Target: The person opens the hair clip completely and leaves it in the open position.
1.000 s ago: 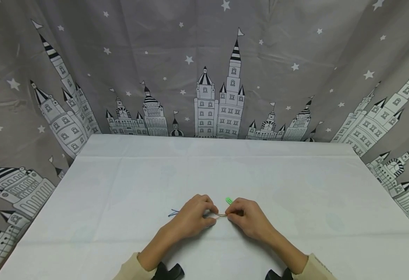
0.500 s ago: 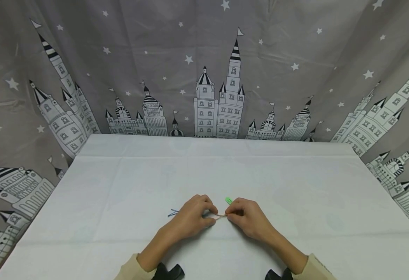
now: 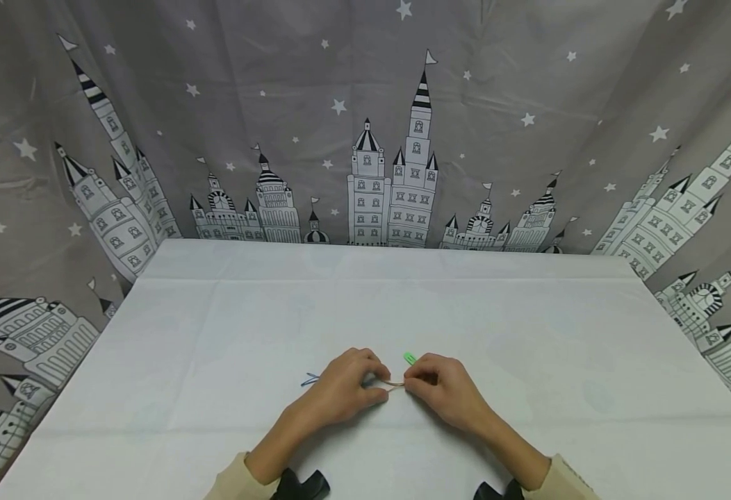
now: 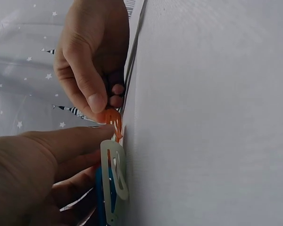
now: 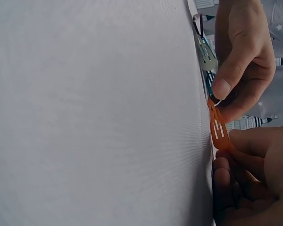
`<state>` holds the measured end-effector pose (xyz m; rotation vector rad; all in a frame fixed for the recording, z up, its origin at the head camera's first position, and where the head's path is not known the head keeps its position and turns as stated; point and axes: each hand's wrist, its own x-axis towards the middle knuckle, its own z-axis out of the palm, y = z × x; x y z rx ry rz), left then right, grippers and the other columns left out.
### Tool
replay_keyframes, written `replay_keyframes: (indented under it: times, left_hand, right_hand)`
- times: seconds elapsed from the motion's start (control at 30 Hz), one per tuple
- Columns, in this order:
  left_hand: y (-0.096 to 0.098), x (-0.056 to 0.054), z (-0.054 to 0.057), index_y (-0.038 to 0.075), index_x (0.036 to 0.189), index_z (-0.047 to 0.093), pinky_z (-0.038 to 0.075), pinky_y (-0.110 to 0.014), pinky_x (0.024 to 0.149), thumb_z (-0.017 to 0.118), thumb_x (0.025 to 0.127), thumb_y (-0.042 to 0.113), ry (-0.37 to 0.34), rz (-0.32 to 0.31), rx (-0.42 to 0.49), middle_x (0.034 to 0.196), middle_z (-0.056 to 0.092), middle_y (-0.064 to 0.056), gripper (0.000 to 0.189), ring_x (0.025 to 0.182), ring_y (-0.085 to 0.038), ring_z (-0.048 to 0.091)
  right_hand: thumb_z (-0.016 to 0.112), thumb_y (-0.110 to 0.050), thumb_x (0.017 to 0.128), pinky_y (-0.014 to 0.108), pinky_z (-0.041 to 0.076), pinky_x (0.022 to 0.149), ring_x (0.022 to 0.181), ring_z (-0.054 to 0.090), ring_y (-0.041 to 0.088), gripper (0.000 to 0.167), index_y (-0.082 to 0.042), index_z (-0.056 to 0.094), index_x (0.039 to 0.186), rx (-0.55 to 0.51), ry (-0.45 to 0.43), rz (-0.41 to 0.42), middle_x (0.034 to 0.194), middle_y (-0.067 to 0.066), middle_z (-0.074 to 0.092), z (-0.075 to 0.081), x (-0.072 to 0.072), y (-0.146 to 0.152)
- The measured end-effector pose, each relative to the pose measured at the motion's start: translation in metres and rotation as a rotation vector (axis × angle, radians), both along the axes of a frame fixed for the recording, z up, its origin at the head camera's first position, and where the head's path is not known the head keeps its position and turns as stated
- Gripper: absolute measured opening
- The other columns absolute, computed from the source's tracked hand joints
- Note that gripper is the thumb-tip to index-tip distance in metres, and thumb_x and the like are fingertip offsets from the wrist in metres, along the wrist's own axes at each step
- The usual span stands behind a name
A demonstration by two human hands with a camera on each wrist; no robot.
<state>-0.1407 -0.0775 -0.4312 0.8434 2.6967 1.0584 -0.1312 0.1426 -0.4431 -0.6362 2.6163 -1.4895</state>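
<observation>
An orange snap hair clip point(image 5: 220, 144) lies between the two hands, just over the white table. My right hand point(image 3: 447, 389) pinches its wide end between thumb and forefinger. My left hand point(image 3: 347, 389) has thumb and forefinger at its narrow end, where two thin arms of the clip stand apart in the head view. Below the left fingers, a pale green snap clip point(image 4: 121, 188) and a blue one point(image 4: 100, 197) hang in line with the orange clip. Blue thin ends point(image 3: 309, 380) stick out left of the left hand. A bright green clip end point(image 3: 410, 358) shows behind the right fingers.
A white cloth with fold lines covers the table point(image 3: 497, 312). Behind it hangs a grey curtain point(image 3: 240, 42) printed with castles and stars. Black straps point(image 3: 303, 485) show at both wrists, by the beige sleeves point(image 3: 240, 479).
</observation>
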Motion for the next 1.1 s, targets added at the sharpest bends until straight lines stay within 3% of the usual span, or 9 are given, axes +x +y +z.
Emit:
replay_keyframes:
  times: [0.37,0.67,0.87,1.1]
  left_hand:
    - [0.001,-0.001,0.002,0.007,0.109,0.072,0.048,-0.039,0.09,0.077,0.086,0.016,-0.027,0.027,0.033,0.108,0.068,0.001,0.025,0.105,-0.018,0.061]
    - [0.007,-0.003,0.004,0.005,0.115,0.071,0.049,-0.038,0.088,0.075,0.088,0.015,-0.009,0.051,0.068,0.108,0.068,-0.001,0.028,0.102,-0.016,0.062]
    - [0.015,-0.005,0.005,0.003,0.111,0.072,0.05,-0.037,0.083,0.075,0.087,0.011,0.028,0.069,0.109,0.103,0.068,-0.002,0.026,0.096,-0.017,0.062]
    - [0.027,-0.01,0.004,0.003,0.112,0.072,0.049,-0.037,0.085,0.074,0.088,0.012,0.017,0.056,0.112,0.105,0.068,-0.004,0.026,0.098,-0.018,0.061]
  right_hand:
    - [0.073,-0.011,0.09,0.027,0.049,0.077,0.082,0.06,0.012,0.003,-0.011,0.076,0.092,-0.063,-0.014,-0.02,0.09,-0.005,0.069,0.0,0.001,0.002]
    - [0.073,-0.007,0.089,0.027,0.049,0.08,0.085,0.061,0.014,0.005,-0.009,0.075,0.093,-0.097,0.004,-0.031,0.092,0.0,0.07,0.0,0.003,0.005]
    - [0.072,-0.004,0.089,0.027,0.051,0.08,0.086,0.062,0.013,0.006,-0.008,0.075,0.093,-0.079,0.045,-0.058,0.092,-0.001,0.069,0.0,0.002,0.01]
    - [0.073,-0.001,0.087,0.028,0.052,0.076,0.082,0.062,0.012,0.009,-0.007,0.075,0.093,-0.036,0.07,-0.113,0.091,0.001,0.068,0.002,0.0,0.016]
